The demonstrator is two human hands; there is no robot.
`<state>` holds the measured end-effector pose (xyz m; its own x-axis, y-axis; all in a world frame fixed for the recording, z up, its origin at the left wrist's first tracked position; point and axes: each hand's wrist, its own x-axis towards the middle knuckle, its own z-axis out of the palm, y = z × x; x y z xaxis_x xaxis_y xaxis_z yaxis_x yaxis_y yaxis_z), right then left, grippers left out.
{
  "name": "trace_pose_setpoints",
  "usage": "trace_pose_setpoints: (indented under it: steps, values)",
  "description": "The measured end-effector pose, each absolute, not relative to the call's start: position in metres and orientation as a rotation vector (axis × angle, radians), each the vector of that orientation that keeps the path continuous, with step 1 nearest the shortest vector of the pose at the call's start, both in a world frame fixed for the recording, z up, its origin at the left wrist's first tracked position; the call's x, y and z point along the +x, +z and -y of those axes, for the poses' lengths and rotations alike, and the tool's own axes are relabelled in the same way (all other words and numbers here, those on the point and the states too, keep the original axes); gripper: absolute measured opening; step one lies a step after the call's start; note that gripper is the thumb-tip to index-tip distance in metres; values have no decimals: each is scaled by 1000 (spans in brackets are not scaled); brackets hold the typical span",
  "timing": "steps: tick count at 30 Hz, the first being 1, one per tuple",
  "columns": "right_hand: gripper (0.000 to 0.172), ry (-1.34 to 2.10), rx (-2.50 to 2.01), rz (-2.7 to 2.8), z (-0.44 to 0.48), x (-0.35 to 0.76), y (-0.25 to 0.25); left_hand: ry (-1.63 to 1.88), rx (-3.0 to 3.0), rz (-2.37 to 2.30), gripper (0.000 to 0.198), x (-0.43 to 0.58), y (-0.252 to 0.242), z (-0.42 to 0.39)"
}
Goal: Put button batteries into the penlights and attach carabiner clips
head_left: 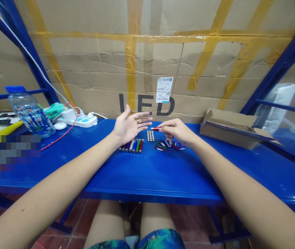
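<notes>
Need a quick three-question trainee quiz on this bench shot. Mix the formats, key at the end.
1. Open question: what does the right hand hold?
2. True or false: the left hand is clenched in a fist.
3. Fill in the blank: going left to right, the grid of small silver pieces lies between the row of coloured tubes and the ____.

Key
1. A small red tube.
2. False: its fingers are extended, with the thumb raised.
3. Carabiners.
</notes>
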<state>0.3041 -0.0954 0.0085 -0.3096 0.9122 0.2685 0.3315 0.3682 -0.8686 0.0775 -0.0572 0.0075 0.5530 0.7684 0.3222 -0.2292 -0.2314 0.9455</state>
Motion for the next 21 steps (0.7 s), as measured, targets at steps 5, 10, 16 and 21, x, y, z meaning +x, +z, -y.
trace_pose_setpoints:
  steps: [5, 10, 16, 21]
  values:
    - [20, 918, -1105, 1873, 100, 303, 14, 1017, 1531, -510, 91, 77, 10, 59]
    - [18, 902, -1110, 1862, 101, 303, 16, 1004, 1613, -510, 89, 76, 10, 58]
    - [17, 918, -1110, 1894, 103, 303, 17, 1002, 1500, -476, 89, 76, 10, 58]
    - [16, 898, -1133, 1900, 103, 303, 18, 1004, 1529, -493, 87, 76, 10, 59]
